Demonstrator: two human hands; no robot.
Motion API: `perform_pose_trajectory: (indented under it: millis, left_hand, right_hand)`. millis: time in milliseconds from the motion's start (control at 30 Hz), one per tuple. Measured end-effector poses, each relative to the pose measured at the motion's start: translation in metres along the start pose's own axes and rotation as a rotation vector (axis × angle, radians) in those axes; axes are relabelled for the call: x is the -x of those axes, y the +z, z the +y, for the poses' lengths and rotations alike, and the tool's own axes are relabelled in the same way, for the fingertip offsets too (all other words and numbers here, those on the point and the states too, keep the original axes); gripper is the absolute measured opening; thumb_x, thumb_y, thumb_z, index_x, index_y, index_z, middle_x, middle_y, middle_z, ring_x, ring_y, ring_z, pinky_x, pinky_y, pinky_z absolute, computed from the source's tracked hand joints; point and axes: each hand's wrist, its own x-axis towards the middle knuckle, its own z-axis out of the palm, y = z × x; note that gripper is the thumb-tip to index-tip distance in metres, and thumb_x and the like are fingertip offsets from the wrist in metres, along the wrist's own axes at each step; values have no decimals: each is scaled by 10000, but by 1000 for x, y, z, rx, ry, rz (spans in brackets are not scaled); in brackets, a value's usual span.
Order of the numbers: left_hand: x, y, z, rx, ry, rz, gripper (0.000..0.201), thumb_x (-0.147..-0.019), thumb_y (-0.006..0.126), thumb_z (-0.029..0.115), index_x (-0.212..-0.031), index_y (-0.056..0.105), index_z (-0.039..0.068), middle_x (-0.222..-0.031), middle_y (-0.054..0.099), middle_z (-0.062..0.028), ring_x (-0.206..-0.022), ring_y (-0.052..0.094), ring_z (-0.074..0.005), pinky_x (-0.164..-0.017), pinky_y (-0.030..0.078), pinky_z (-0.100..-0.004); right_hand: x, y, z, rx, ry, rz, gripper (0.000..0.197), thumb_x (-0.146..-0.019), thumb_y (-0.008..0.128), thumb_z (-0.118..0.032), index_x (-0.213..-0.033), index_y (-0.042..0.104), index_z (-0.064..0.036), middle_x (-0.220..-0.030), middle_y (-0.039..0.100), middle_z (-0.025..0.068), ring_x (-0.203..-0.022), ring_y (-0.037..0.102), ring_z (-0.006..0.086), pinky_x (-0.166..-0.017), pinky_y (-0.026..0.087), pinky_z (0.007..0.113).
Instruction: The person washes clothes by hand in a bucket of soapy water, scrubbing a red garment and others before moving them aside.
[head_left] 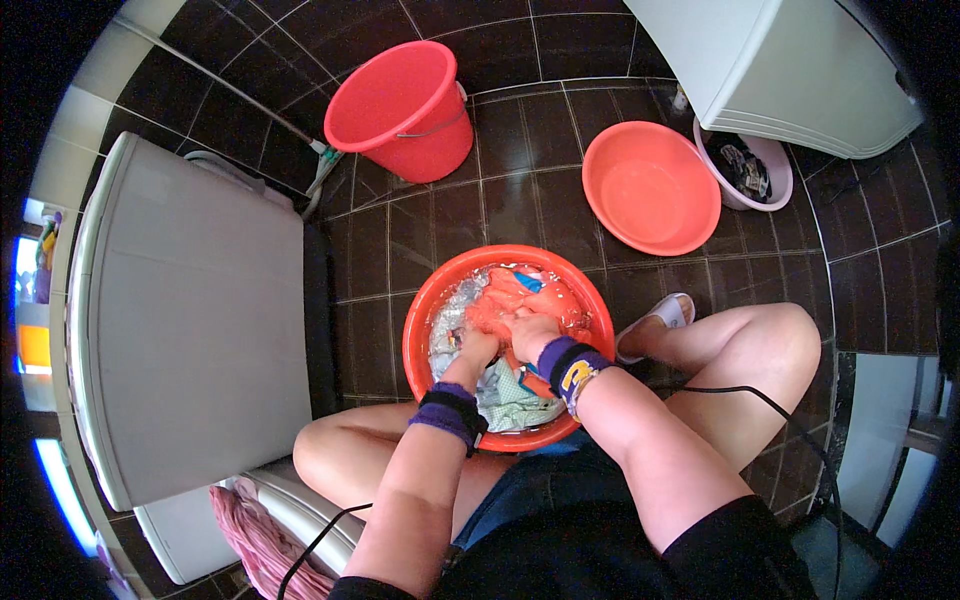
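Observation:
An orange-red basin (590,300) full of water and laundry sits on the floor between my legs. Both hands are down in it. My right hand (533,335) is closed on a wet orange garment (500,290), which has a small blue patch near its far end. Just to the left, my left hand (478,347) has its fingers curled into the wash beside the orange cloth; water and fabric hide what they grip. A light green checked cloth (520,408) lies soaked at the near side of the basin. Pale grey fabric or suds lie along its left side.
A red bucket (400,125) stands on the dark tiles ahead. Ahead to the right, an orange basin (650,190) stands beside a pale tub (777,185) holding dark items. White appliances (200,320) flank me. Pink cloth (265,535) hangs at lower left. A black cable (770,400) crosses my leg.

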Motion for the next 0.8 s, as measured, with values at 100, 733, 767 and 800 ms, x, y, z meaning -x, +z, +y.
perform_pose_trajectory:
  millis: [100, 733, 767, 800]
  left_hand:
    - [36, 0, 39, 543, 0, -16, 415, -819, 552, 100, -1228, 494, 56, -1123, 586, -117, -965, 600, -244, -816, 507, -396]
    - [68, -15, 68, 1638, 137, -525, 260, -974, 406, 288, -1072, 528, 80, -973, 599, -62, -898, 582, -188, -795, 500, -333]
    - [67, -9, 69, 1611, 108, -424, 260, -970, 421, 306, -998, 552, 83, -943, 599, -61, -871, 583, -186, -768, 507, -332]
    - [73, -3, 80, 1504, 40, -313, 269, -973, 411, 304, -1006, 550, 76, -948, 602, -64, -881, 586, -198, -776, 509, -341]
  right_hand:
    - [8, -28, 5, -226, -36, -33, 423, -794, 548, -163, -1212, 553, -97, -1179, 590, 143, -1055, 581, 289, -883, 464, 385]
    - [91, -64, -62, -626, -230, 768, 218, -794, 611, -362, -788, 620, -144, -882, 635, 69, -644, 631, 318, -569, 521, 421]
    - [79, -57, -54, -613, -246, 820, 216, -808, 596, -358, -788, 621, -144, -895, 639, 71, -634, 630, 316, -566, 521, 420]
    - [72, -53, -44, -597, -249, 873, 217, -821, 582, -355, -787, 622, -145, -908, 642, 73, -625, 629, 314, -563, 521, 418]
